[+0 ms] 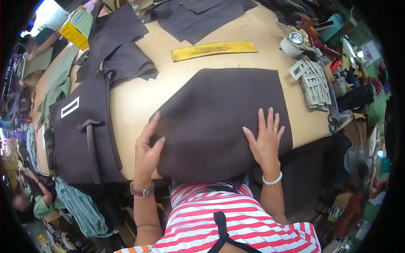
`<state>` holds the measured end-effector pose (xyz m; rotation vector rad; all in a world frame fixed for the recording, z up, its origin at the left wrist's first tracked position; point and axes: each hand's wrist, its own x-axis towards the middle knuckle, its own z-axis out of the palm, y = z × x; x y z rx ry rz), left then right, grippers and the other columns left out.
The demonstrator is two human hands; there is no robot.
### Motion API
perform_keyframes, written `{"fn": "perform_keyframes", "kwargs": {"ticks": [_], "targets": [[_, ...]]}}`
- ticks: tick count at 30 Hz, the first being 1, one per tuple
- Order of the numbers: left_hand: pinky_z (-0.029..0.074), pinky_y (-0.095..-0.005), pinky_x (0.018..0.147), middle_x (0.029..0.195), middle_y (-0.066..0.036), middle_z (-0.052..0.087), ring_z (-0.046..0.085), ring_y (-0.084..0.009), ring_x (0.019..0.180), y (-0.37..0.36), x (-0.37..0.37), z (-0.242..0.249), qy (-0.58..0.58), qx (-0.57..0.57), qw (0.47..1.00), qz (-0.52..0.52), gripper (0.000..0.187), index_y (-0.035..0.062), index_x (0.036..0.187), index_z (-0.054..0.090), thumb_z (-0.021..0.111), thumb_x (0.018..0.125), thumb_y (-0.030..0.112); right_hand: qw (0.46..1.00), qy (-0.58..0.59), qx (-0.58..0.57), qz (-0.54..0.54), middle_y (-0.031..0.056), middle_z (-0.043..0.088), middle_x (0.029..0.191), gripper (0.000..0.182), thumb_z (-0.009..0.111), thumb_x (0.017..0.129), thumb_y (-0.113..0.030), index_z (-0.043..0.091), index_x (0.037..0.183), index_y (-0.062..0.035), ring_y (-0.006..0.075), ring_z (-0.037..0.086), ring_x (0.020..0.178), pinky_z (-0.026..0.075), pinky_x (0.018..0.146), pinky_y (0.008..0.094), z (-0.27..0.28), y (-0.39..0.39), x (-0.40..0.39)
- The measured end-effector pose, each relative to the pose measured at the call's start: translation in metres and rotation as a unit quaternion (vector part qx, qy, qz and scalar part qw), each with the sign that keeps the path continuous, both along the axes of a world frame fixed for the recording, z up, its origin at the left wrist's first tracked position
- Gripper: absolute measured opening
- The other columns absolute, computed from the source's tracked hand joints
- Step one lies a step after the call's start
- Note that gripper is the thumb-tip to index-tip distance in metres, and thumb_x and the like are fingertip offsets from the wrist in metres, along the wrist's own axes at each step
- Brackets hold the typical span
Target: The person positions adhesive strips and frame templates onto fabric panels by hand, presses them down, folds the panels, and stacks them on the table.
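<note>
A large dark brown sheet of leather-like material (219,105) lies in front of me, its near edge against my body. My right hand (265,141) rests flat on its right part with fingers spread. At the sheet's left edge is my left hand (146,156), thumb and forefinger apart; its other fingers are mostly hidden. Left of that hand, a hammer (90,147) lies on a stack of folded dark pieces (67,139), with a white rectangular frame (70,107) above it. Beyond the sheet lies a worn yellow strip (214,51).
More dark pieces (198,17) lie across the far side of the table (168,80). A yellow box (77,27) stands at the back left. Several pale rectangular frames (312,84) are piled on the right, near a round white container (291,47) and scissors (334,124). Other people work nearby.
</note>
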<state>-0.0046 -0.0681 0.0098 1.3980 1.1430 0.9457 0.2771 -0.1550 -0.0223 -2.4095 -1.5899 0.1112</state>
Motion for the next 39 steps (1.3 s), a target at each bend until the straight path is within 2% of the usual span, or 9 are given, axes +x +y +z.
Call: {"fn": "perform_keyframes", "kwargs": {"ticks": [2,7,10,19,22,28,30,32,39], "targets": [[0.03,-0.0324,0.108,0.141,-0.016,0.044,0.043,-0.0228,0.13,-0.007,-0.018,-0.002,0.093,-0.011,0.993,-0.067,0.067,-0.0022,0.14,0.04,0.053,0.074,-0.009,0.999,0.023,-0.024,-0.01,0.0258,0.027,0.148,0.069,0.056,0.089,-0.047,0.04,0.14,-0.0042,0.0463,0.023,0.137,0.018,0.105,0.0655,0.008,-0.006,0.0],[0.023,-0.0333,0.112,0.141,-0.021,0.042,0.036,-0.0269,0.135,-0.04,-0.029,-0.01,0.106,-0.065,0.992,-0.024,0.066,-0.0035,0.139,0.04,0.055,0.074,-0.005,0.998,-0.017,0.03,0.048,0.0244,0.029,0.147,0.068,0.06,0.087,-0.045,0.041,0.139,-0.0051,0.0444,0.024,0.137,0.019,0.106,0.0639,0.001,0.02,0.01],[0.023,-0.0331,0.112,0.14,-0.02,0.044,0.036,-0.0267,0.134,-0.056,-0.038,-0.001,0.012,-0.091,0.995,-0.023,0.065,-0.0048,0.138,0.041,0.056,0.075,-0.004,0.997,-0.012,0.034,0.069,0.0233,0.03,0.148,0.067,0.06,0.087,-0.045,0.041,0.139,-0.0068,0.0439,0.024,0.137,0.019,0.107,0.0637,-0.008,0.021,0.01],[0.036,-0.0331,0.103,0.125,-0.019,0.056,0.051,-0.0274,0.119,0.009,-0.008,-0.006,0.208,0.036,0.977,0.043,0.05,-0.0032,0.129,0.053,0.06,0.08,0.0,0.998,0.002,0.056,0.041,0.0237,0.032,0.146,0.062,0.057,0.09,-0.042,0.042,0.139,-0.0064,0.0444,0.025,0.136,0.019,0.107,0.0625,-0.012,0.018,0.012],[0.038,-0.0332,0.101,0.127,-0.022,0.053,0.052,-0.0323,0.119,0.005,-0.005,-0.004,0.323,0.044,0.945,0.035,0.051,-0.004,0.13,0.05,0.06,0.08,0.001,0.998,-0.011,0.052,0.029,0.024,0.032,0.146,0.06,0.056,0.091,-0.04,0.042,0.138,-0.005,0.045,0.026,0.136,0.02,0.107,0.0625,-0.015,0.019,0.011],[0.029,-0.0478,0.108,0.144,-0.024,0.033,0.031,-0.042,0.134,-0.023,0.03,-0.012,0.487,0.274,0.823,0.103,0.07,0.0017,0.139,0.04,0.071,0.079,0.02,0.998,-0.013,0.041,0.035,0.0239,0.033,0.146,0.061,0.057,0.091,-0.04,0.041,0.138,-0.0036,0.0454,0.026,0.135,0.021,0.106,0.0639,-0.012,0.024,0.0],[0.021,-0.0552,0.109,0.148,-0.023,0.027,0.022,-0.0437,0.137,-0.031,0.054,-0.009,0.379,0.26,0.887,-0.04,0.079,0.0052,0.141,0.038,0.073,0.077,0.035,0.998,-0.016,0.036,0.045,0.0236,0.032,0.146,0.063,0.057,0.091,-0.04,0.04,0.139,-0.0037,0.0452,0.026,0.136,0.02,0.106,0.0643,-0.012,0.027,0.002],[0.019,-0.0601,0.108,0.149,-0.022,0.026,0.021,-0.0422,0.138,-0.04,0.073,-0.019,0.368,0.249,0.878,-0.175,0.08,0.0083,0.142,0.039,0.068,0.078,0.048,0.998,-0.009,0.039,0.051,0.0234,0.03,0.147,0.064,0.056,0.091,-0.041,0.039,0.14,-0.004,0.045,0.025,0.136,0.019,0.106,0.0646,-0.011,0.029,0.005],[0.01,-0.0662,0.106,0.151,-0.021,0.023,0.016,-0.0399,0.141,-0.056,0.08,-0.04,0.421,0.221,0.851,-0.224,0.084,0.013,0.143,0.038,0.057,0.079,0.064,0.993,-0.062,-0.006,0.097,0.0232,0.028,0.149,0.064,0.052,0.091,-0.046,0.041,0.138,-0.0043,0.0437,0.021,0.138,0.016,0.107,0.0649,-0.003,0.057,0.035]]}}
